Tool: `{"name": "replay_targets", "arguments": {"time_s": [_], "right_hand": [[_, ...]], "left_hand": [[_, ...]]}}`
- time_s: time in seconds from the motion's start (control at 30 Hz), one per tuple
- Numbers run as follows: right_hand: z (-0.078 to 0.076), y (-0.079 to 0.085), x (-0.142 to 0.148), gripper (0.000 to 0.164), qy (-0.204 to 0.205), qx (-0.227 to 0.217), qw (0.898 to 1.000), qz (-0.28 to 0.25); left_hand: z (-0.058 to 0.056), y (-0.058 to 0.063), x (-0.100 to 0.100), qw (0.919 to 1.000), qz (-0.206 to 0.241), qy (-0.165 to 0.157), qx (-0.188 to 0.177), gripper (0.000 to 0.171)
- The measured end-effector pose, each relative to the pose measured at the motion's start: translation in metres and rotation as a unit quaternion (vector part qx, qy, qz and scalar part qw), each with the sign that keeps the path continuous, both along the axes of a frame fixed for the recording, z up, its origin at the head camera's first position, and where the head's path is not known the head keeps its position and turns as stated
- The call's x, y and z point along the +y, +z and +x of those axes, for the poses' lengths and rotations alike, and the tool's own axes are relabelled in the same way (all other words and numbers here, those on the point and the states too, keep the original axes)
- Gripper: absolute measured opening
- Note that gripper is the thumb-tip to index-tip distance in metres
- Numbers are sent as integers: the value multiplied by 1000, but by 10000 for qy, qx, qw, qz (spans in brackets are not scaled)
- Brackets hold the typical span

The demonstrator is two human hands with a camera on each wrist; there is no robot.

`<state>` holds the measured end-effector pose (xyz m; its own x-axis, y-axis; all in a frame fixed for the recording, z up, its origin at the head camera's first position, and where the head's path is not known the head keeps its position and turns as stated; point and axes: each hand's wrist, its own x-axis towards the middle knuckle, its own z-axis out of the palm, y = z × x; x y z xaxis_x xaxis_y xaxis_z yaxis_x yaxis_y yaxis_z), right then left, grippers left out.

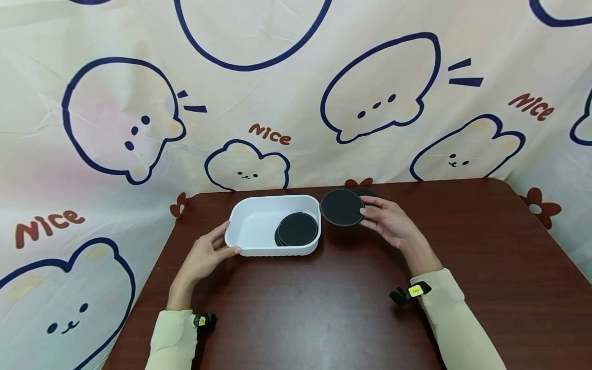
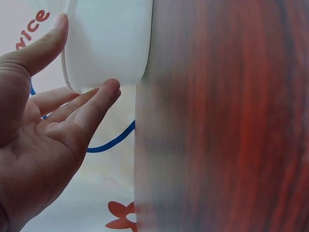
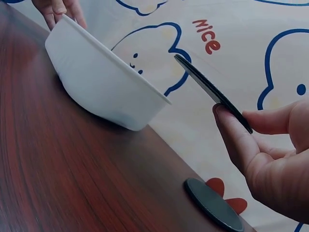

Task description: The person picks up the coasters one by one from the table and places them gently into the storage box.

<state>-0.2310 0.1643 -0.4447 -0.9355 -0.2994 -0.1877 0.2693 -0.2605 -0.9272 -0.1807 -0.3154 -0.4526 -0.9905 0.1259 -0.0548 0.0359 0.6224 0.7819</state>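
Observation:
A white rectangular tray (image 1: 256, 226) with rounded corners stands near the table's far edge. My left hand (image 1: 210, 252) holds its left end, thumb at the near corner and fingers along the end wall; the left wrist view shows the same hand (image 2: 53, 116) at the tray's corner. Inside, at the right end, black round coasters (image 1: 298, 229) lie stacked, slightly offset. My right hand (image 1: 388, 218) pinches another black coaster (image 1: 342, 207) by its right edge, just right of the tray. In the right wrist view this coaster (image 3: 212, 89) is tilted and raised off the table, between thumb and fingers.
One more black coaster (image 3: 215, 205) lies flat on the table near the far edge, partly hidden behind the right hand in the head view. The dark brown wooden table (image 1: 319, 308) ends at a cream cloth (image 1: 305, 128) printed with cartoon bears.

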Motion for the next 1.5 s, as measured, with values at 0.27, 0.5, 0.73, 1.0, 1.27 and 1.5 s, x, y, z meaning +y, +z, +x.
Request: {"name": "replay_targets", "arguments": {"time_s": [0.27,0.5,0.73,1.0,1.27,1.5], "right_hand": [[-1,-3,-20,62,65,12,10000,-37],[-1,-4,-37,63,111,44,9998,-163],[0,-2,-52,62,206,114,9996,-170],[0,-2,-69,60,234,-13,9994,-266],[1,-2,-82,59,331,50,9992,-230],[0,-1,-90,57,385,260,9989,5]], "left_hand": [[0,-1,0,10000,31,4,-8,93],[1,-1,-1,10000,30,-6,8,93],[1,-2,-2,10000,71,-38,32,93],[1,-2,-2,10000,58,-37,24,93],[1,-2,-1,10000,69,-40,22,92],[0,-2,-1,9999,98,-60,55,91]]}}
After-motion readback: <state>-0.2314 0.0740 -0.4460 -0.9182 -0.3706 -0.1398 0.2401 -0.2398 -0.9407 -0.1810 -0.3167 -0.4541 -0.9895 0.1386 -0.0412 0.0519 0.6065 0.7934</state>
